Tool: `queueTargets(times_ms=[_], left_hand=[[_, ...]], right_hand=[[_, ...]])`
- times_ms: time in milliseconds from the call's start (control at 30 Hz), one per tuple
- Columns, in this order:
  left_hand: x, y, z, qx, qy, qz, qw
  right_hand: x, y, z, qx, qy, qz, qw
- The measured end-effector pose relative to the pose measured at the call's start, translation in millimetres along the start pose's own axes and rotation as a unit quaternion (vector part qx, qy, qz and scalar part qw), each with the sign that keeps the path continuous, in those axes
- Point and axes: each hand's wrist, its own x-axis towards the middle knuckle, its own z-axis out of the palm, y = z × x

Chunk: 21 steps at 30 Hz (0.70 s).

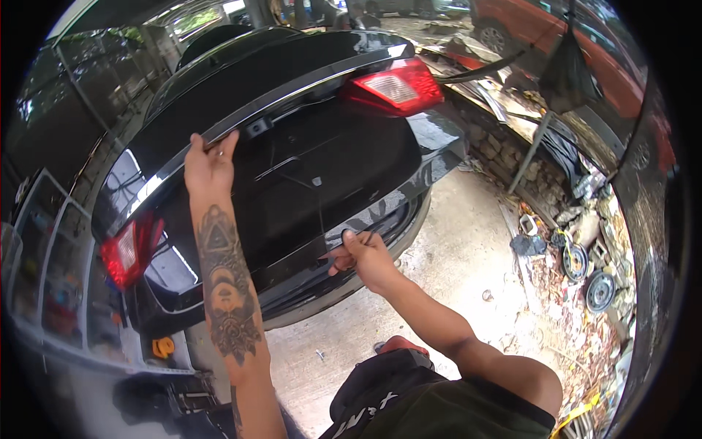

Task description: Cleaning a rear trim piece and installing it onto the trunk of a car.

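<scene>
The rear of a black car (333,157) fills the middle. Its trunk lid (219,84) carries a bright trim strip along its edge. My tattooed left hand (210,164) reaches up with its fingers hooked on that edge. Lower down, my right hand (360,257) is closed near the bumper, its thumb pressed to the fingers. A small dark thing shows at the thumb, too small to name. Close to this hand a thin dark line, perhaps a cord, runs down the black panel. Red and clear tail lights (395,88) sit at both sides of the car.
A metal-framed rack (62,293) stands at the left with a yellow object (163,347) near its foot. Rubble and wheel rims (599,292) lie along the right. A black bag (567,77) hangs there; a red vehicle (541,44) is beyond. Concrete floor (453,249) surrounds the car.
</scene>
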Motion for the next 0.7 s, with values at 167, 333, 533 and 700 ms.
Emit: queueTargets(times_ms=[167,333,533,700], left_hand=[[-1.4,-0.6,6.1,-0.007,0.014,-0.003,1.0],[-2.0,-6.9,6.0,-0.027,0.023,-0.01,0.999],[-3.0,-5.6,1.0,-0.019,0.026,-0.005,0.999],[-11.0,-11.1,10.7,-0.019,0.056,-0.003,0.998]], right_hand=[[-1.2,-1.2,3.3,0.033,0.0,0.009,0.999],[-0.4,1.1,3.3,0.04,-0.004,0.008,0.999],[-0.4,3.4,4.7,0.036,-0.018,0.012,0.999],[-0.7,1.2,1.2,0.03,-0.02,0.023,0.999]])
